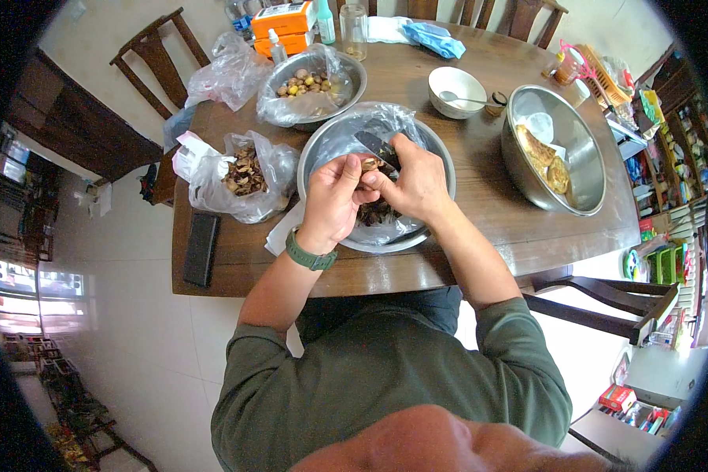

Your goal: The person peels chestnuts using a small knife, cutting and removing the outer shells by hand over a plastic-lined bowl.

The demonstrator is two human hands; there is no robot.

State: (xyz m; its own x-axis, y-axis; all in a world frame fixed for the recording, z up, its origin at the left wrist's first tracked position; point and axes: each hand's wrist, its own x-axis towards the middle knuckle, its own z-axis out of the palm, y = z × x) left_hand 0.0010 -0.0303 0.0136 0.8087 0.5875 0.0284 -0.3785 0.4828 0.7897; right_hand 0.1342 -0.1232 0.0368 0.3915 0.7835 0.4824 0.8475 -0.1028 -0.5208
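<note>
Over a metal bowl (448, 169) lined with clear plastic, both my hands meet near its middle. My left hand (334, 200), with a green watch band at the wrist, pinches a small brown piece (370, 164) that looks like a nut or shell. My right hand (409, 179) is closed around a knife, whose dark blade (366, 142) points up and left; its handle is hidden in the hand. The right fingertips touch or nearly touch the brown piece. Dark brown bits (379, 214) lie in the bowl below my hands.
Behind is a bowl (360, 77) of round nuts. At left sit a plastic bag (267, 165) of shells and a black phone-like object (202, 248). A white bowl (447, 82) with a spoon and a large metal bowl (594, 169) stand right. Bottles and orange boxes (285, 20) stand at the back.
</note>
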